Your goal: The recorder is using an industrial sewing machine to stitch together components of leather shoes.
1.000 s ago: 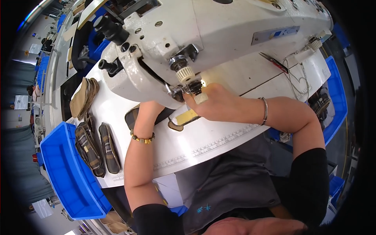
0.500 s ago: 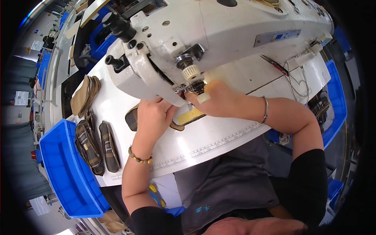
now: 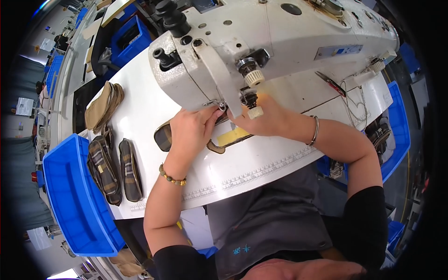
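Head view: bare surface [image 3: 261, 154] is reaching its lower-centre edge [image 3: 252, 186]; left grip [image 3: 190, 130] is pinching dark plaid cloth [image 3: 163, 137]; right grip's [image 3: 267, 116] state is hidden.

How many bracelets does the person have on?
2. A beaded one is on the wrist below the left hand, and a silver one is on the wrist below the right hand. None look hidden.

A white table [image 3: 140, 98] carries a sewing machine [image 3: 275, 37], plaid workpiece [image 3: 163, 138], plaid pouches [image 3: 131, 172], tan pieces [image 3: 99, 109] and snips [image 3: 337, 87].
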{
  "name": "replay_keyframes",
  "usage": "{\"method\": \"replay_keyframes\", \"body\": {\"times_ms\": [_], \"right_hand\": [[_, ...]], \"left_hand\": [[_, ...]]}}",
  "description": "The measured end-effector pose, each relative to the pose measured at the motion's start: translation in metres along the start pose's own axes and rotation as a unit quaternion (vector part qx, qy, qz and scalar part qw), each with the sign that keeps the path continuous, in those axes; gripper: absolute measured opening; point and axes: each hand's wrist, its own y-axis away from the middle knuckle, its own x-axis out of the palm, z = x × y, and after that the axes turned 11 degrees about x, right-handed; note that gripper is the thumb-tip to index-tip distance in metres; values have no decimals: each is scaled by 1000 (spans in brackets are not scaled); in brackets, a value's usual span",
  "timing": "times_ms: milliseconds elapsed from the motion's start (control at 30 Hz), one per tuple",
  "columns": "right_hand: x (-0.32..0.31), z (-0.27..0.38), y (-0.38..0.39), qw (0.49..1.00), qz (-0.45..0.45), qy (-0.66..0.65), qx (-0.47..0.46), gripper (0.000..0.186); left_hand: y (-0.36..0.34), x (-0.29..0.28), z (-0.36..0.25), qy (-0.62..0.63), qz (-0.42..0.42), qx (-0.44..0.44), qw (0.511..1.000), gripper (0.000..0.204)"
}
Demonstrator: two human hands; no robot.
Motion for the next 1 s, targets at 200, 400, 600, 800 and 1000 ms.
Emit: {"method": "replay_keyframes", "body": {"times_ms": [200, 400, 600, 800, 1000], "right_hand": [[34, -10, 6, 994, -71, 84, -15, 3], [27, -11, 2, 999, 2, -23, -41, 5], [-20, 16, 2, 981, 126, 135, -58, 6], [-14, 12, 8, 993, 57, 80, -67, 8], [-17, 11, 12, 996, 56, 58, -46, 8]], "left_hand": [[-4, -10, -2, -9, 38, -10, 999, 13], [-4, -13, 2, -7, 54, 15, 998, 22], [1, -7, 7, -60, 74, 32, 995, 22], [2, -5, 6, -43, 62, 8, 997, 25], [-1, -7, 2, -49, 82, -29, 995, 26]]}}
